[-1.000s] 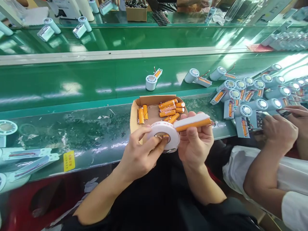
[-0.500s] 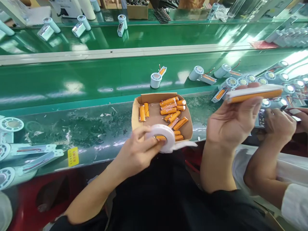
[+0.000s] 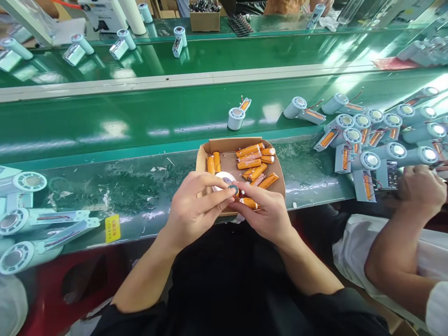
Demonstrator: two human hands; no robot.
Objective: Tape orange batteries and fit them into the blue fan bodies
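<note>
A green conveyor bench (image 3: pixel 105 186) carries a cardboard tray (image 3: pixel 278 175) at its near edge. Over the tray's near rim, the left hand (image 3: pixel 196 207) grips the white tape roll (image 3: pixel 224 178); the right hand (image 3: pixel 268 214) pinches an orange battery (image 3: pixel 249 203). More batteries lie behind in the tray.

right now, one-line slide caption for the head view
Both hands, left and right, meet over a roll of tape at a cardboard tray of orange batteries.
</note>
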